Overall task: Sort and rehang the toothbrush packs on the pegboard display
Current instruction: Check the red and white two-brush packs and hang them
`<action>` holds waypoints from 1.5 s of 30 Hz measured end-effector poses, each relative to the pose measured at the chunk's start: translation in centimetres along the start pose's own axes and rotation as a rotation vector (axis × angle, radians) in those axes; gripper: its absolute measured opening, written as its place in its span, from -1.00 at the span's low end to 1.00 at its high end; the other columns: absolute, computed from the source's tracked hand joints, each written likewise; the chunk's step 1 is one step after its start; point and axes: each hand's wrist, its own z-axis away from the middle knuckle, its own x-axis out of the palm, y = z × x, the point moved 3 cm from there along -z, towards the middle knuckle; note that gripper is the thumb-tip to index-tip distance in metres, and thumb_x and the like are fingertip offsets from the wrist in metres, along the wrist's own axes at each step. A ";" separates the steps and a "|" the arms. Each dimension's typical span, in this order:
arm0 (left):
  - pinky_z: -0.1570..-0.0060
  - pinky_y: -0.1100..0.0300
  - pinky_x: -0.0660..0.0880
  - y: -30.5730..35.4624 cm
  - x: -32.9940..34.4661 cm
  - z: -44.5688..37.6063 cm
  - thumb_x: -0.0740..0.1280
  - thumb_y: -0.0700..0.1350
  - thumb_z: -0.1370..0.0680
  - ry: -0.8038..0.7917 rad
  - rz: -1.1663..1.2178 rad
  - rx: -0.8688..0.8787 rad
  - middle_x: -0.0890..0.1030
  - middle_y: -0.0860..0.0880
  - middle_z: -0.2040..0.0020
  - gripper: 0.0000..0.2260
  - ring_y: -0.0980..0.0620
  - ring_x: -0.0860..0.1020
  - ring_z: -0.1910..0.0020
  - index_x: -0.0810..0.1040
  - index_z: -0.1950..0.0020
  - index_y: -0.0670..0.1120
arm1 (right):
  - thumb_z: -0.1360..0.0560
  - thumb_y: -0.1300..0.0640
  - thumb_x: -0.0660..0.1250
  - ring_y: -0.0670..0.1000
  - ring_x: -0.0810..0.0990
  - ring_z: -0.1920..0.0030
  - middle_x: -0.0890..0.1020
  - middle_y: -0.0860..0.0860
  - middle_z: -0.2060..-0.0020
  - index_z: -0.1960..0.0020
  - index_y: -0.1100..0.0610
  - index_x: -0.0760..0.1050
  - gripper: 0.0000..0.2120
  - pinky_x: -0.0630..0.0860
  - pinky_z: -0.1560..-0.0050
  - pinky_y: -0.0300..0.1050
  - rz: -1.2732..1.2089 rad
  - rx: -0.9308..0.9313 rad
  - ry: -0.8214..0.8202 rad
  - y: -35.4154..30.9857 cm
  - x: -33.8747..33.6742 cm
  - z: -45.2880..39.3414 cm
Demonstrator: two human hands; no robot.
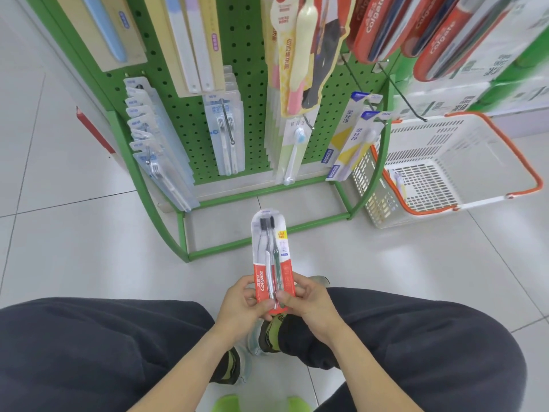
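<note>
Upper packs on the green pegboard (252, 55) cut off by the top edge; small print on the hanging packs too blurred to read. Lower end of the red Colgate toothbrush pack (271, 257) hidden behind fingers. Pack held upright over the floor tiles, in front of the pegboard's base, clear of every hook. Left hand (240, 304) curled around the pack's lower left edge, thumb across its front. Right hand (306, 301) pinching the lower right edge, fingers bent. White basket with orange handles (451, 171) standing just right of the rack, one small pack lying inside, hard to make out.
</note>
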 end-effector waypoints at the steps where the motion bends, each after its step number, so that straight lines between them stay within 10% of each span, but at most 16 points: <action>1: 0.20 0.11 0.66 0.1 0.0 0.1 0.52 -0.28 -0.47 0.024 -0.011 -0.005 0.72 -0.11 0.07 -0.52 -0.04 0.71 0.24 0.47 -0.35 -0.15 | -0.55 0.26 0.45 0.26 0.67 -0.19 0.68 0.21 -0.18 -0.43 0.16 0.49 -0.54 0.59 -0.24 0.20 0.012 0.007 -0.048 -0.2 0.0 0.0; 6: 0.02 0.35 0.54 0.7 0.2 0.7 0.48 -0.06 -0.54 0.090 -0.368 0.086 0.57 0.10 -0.20 -0.34 0.15 0.62 0.01 0.26 -0.56 -0.02 | -0.53 0.32 0.45 0.19 0.69 -0.18 0.71 0.14 -0.16 -0.40 0.11 0.52 -0.54 0.59 -0.24 0.24 0.107 -0.028 -0.009 0.3 0.3 0.1; 11: -0.28 0.23 0.50 0.9 1.3 1.2 0.38 0.08 -0.59 -0.062 -0.182 0.132 0.48 0.31 -0.28 -0.42 0.17 0.50 -0.31 0.17 -0.52 0.23 | -0.46 0.25 0.55 0.05 0.64 -0.26 0.68 -0.01 -0.22 -0.35 0.00 0.61 -0.52 0.58 -0.28 0.02 0.286 -0.100 -0.007 0.5 1.0 0.3; 17: -0.12 0.19 0.61 1.0 0.5 0.7 0.24 -0.11 -0.68 0.006 0.024 0.133 0.62 0.05 -0.27 -0.76 0.07 0.64 -0.17 0.46 -0.33 0.11 | -0.41 0.14 0.62 -0.08 0.50 -0.40 0.49 -0.09 -0.42 -0.32 -0.01 0.62 -0.50 0.58 -0.26 -0.04 0.247 -0.071 -0.068 0.2 0.9 0.2; 28: -0.01 0.05 0.67 0.4 0.8 0.5 0.39 -0.08 -0.61 -0.144 -0.081 0.021 0.71 0.02 -0.11 -0.74 0.03 0.70 -0.06 0.54 -0.30 0.01 | -0.30 0.13 0.68 0.00 0.75 0.16 0.75 0.04 0.18 -0.17 0.01 0.43 -0.42 0.67 0.12 -0.11 0.224 -0.075 0.415 -0.1 -0.8 0.2; 45: 0.14 0.21 0.64 0.4 -0.3 -0.1 0.35 -0.03 -0.63 -0.003 -0.089 0.037 0.73 0.02 0.01 -0.82 0.04 0.72 0.09 0.57 -0.22 0.02 | -0.57 0.10 0.43 0.11 0.76 0.09 0.76 0.08 0.12 -0.05 0.23 0.62 -0.82 0.68 0.04 -0.03 0.189 -0.049 0.225 0.4 0.5 0.0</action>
